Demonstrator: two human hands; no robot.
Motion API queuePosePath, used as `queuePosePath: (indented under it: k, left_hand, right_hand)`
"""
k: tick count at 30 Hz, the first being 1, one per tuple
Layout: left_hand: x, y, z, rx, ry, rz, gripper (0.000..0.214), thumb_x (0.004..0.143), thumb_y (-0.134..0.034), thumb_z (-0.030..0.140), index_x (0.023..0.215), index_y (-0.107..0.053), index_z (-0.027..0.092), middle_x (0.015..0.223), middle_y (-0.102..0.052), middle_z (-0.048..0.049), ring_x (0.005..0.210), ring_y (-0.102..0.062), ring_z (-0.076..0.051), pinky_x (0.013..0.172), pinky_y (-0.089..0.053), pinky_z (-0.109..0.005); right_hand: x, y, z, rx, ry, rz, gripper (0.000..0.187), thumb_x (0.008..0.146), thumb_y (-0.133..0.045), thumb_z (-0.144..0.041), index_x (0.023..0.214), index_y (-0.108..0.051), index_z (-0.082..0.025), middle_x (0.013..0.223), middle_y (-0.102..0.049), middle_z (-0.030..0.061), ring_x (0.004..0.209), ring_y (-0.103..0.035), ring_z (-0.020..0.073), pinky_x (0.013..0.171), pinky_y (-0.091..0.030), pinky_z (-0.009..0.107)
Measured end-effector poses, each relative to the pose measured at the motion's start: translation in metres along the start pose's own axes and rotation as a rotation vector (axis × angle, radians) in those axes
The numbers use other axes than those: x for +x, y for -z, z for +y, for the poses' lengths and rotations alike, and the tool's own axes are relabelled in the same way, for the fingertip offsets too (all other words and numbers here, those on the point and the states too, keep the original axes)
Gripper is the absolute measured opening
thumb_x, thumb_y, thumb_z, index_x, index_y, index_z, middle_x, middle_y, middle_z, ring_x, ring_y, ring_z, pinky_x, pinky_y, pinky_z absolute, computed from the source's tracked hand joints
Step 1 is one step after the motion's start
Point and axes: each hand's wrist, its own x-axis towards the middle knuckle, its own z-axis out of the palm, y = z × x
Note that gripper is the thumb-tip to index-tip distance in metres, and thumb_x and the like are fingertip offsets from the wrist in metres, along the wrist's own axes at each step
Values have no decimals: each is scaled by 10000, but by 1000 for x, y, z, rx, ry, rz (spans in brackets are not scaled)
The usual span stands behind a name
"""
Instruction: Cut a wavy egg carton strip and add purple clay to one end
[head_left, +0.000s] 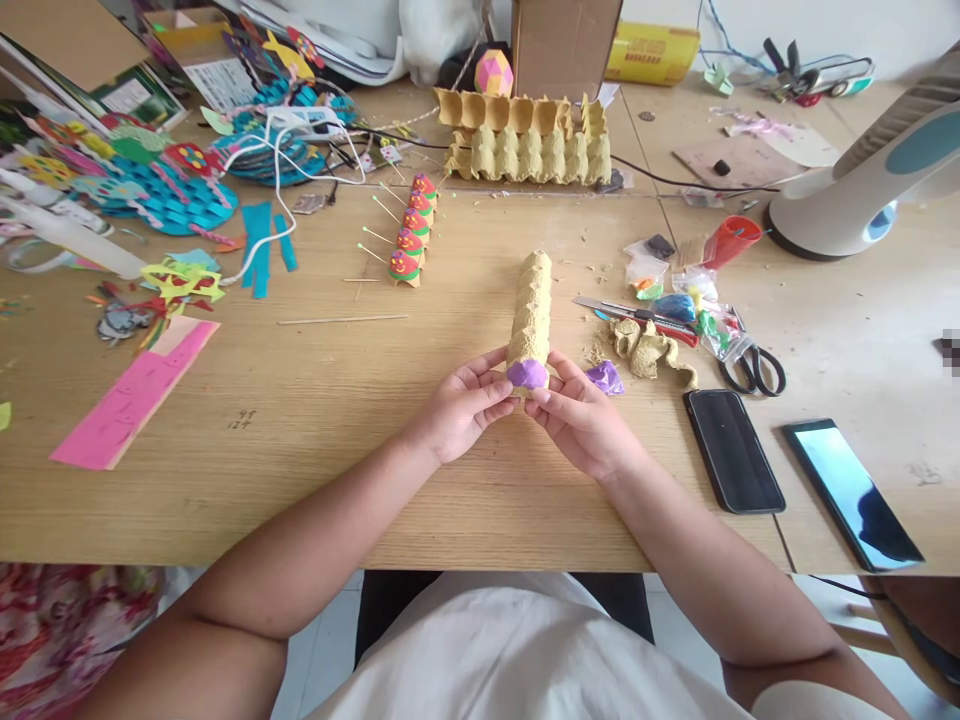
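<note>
A strip of egg carton cups [532, 300] points away from me over the middle of the table. Purple clay [527, 374] covers the end cup nearest me. My left hand [469, 405] grips that end from the left, thumb at the clay's lower edge. From the other side my right hand [581, 415] holds the same end, its thumb also near the clay. Just right of my right fingers lies a small packet of purple clay [606, 377]. Torn egg carton scraps [645, 350] rest beyond it.
A painted egg carton caterpillar [411, 235] with pins stands further back. Uncut egg cartons [540, 150] lie behind. To the right are a utility knife [637, 318], scissors [754, 368] and two phones, one black [735, 450]. A pink paper strip [135, 400] lies left.
</note>
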Motion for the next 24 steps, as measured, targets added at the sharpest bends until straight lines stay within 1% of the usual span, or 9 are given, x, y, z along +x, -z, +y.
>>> queuePosePath:
  k: [3,8,14,19,24]
  left_hand:
    - [0,-1,0,6,3,3,515,765,-871,135,1253,-720,204,939,-785,-7,765,-722,-76,683,-580,-142]
    - [0,0,0,5,1,-4,523,769,-870,138,1264,-713,199,926,-782,-4,754,-720,-73,690,-584,-145]
    - [1,0,1,-9,3,0,453,789,-845,118,1219,-735,204,903,-784,1,743,-724,-73,680,-583,-138]
    - [-1,-2,3,-31,13,-10,469,770,-871,134,1216,-741,198,874,-777,11,720,-717,-58,665,-579,-113]
    - [0,-1,2,-28,19,-7,448,782,-859,131,1210,-746,203,888,-779,5,726,-716,-64,668,-579,-123]
  right_hand:
    - [0,1,1,9,6,24,520,743,-903,-266,1207,-669,-290,960,-744,-32,835,-666,125,850,-553,285]
    - [1,3,1,-12,9,25,539,727,-910,-258,1208,-669,-297,926,-742,-37,827,-673,133,859,-570,298]
    - [1,5,1,49,-6,38,419,774,-871,-295,1145,-675,-293,1065,-757,-13,900,-694,145,875,-576,314]
    - [2,5,2,67,-8,18,457,770,-879,-267,1168,-657,-295,1061,-751,-30,886,-687,115,879,-566,278]
    - [3,5,4,48,10,36,459,760,-888,-275,1162,-667,-297,997,-747,-33,862,-683,125,873,-573,289]
